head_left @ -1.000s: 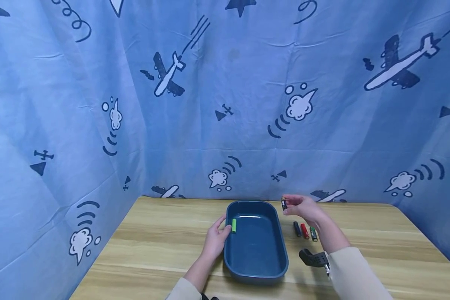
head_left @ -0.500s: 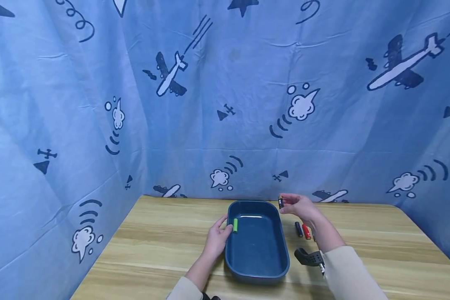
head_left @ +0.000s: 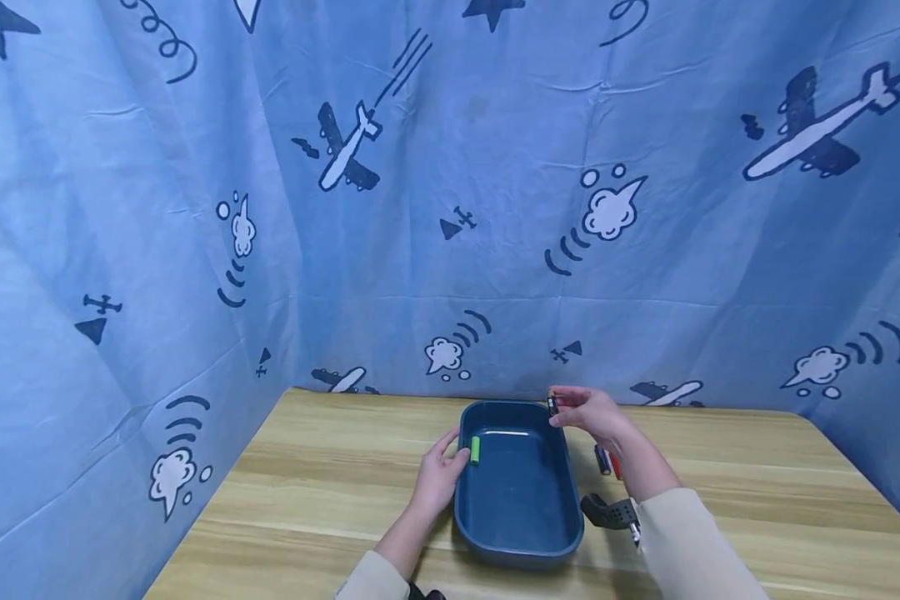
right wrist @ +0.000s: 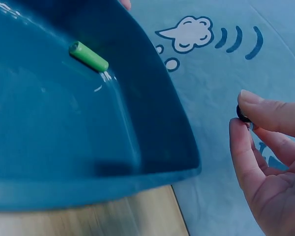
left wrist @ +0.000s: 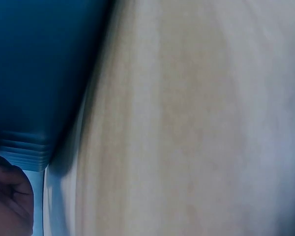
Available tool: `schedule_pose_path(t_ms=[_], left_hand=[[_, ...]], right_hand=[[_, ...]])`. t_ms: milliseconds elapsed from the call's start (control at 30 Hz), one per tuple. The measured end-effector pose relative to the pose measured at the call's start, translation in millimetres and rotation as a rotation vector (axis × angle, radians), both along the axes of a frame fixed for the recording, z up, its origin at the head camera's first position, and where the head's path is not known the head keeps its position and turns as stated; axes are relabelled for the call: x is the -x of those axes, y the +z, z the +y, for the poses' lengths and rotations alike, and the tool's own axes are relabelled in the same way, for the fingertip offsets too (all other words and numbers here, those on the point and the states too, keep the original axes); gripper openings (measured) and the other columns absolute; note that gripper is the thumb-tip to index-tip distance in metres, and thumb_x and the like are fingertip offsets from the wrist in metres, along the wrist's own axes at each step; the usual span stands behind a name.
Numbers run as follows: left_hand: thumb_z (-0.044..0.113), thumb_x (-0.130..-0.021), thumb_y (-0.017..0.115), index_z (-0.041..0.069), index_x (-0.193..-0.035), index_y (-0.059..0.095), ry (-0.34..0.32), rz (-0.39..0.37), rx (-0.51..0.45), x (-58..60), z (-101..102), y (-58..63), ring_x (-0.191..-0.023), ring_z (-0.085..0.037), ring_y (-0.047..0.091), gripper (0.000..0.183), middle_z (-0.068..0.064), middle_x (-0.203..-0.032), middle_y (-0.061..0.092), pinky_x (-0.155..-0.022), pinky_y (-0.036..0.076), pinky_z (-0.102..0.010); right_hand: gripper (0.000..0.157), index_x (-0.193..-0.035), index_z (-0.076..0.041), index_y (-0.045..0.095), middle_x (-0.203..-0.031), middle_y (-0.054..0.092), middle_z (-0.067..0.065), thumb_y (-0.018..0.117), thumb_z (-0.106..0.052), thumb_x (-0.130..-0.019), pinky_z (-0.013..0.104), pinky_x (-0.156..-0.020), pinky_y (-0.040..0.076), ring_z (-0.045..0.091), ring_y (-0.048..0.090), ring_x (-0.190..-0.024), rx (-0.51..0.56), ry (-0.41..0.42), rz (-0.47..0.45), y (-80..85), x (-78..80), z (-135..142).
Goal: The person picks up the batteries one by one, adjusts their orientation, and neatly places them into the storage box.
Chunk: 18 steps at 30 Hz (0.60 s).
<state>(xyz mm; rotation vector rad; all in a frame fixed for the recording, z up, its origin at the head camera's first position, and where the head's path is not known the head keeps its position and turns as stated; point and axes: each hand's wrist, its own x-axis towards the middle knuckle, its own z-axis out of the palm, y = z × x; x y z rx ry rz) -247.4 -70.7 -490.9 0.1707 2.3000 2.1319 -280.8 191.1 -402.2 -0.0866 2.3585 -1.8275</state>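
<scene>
A dark blue rectangular bin [head_left: 521,500] stands on the wooden table. My left hand [head_left: 438,475] grips its left wall, thumb over the rim and fingers along the outside. Inside the bin, near that thumb, lies a bright green battery [head_left: 475,451]; the right wrist view shows this green battery [right wrist: 90,57] on the bin floor. My right hand [head_left: 588,417] pinches a black battery [head_left: 552,404] with a copper-coloured top between thumb and fingertips, held upright at the far right corner of the bin. Only a dark end of the black battery [right wrist: 242,115] shows in the right wrist view.
To the right of the bin, a dark blue battery [head_left: 602,459] and a red battery [head_left: 616,465] lie side by side, partly behind my right forearm. A black wrist-worn device [head_left: 607,511] hangs under the right sleeve. A blue patterned curtain [head_left: 510,250] rises behind the table.
My right hand has moved left with the black battery, from beside the bin to its far right corner. The right forearm now hides another battery on the table. My left hand keeps its hold.
</scene>
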Motion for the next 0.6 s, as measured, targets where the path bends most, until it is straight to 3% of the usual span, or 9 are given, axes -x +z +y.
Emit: schedule_pose_path(t_ms=[200, 600], left_hand=[[0.016, -0.093, 0.054, 0.000, -0.136, 0.042, 0.000, -0.006, 0.008, -1.0, 0, 3.9, -0.061, -0.018, 0.064, 0.047, -0.012, -0.067, 0.064, -0.059, 0.054, -0.029], [0.014, -0.093, 0.055, 0.001, -0.136, 0.043, 0.009, 0.009, 0.020, -0.9, 1, 2.6, -0.059, -0.016, 0.062, 0.047, -0.014, -0.066, 0.064, -0.056, 0.053, -0.028]], right_hand=[[0.061, -0.133, 0.009, 0.041, -0.129, 0.044, 0.028, 0.068, 0.005, -0.078, 0.045, -0.097, 0.040, 0.036, 0.042, -0.118, 0.008, 0.001, 0.003, -0.5, 1.9, -8], [0.060, -0.133, 0.010, 0.041, -0.126, 0.047, 0.027, 0.067, 0.007, -0.079, 0.042, -0.092, 0.045, 0.033, 0.048, -0.113, 0.026, 0.009, -0.005, -1.3, 6.4, -20]])
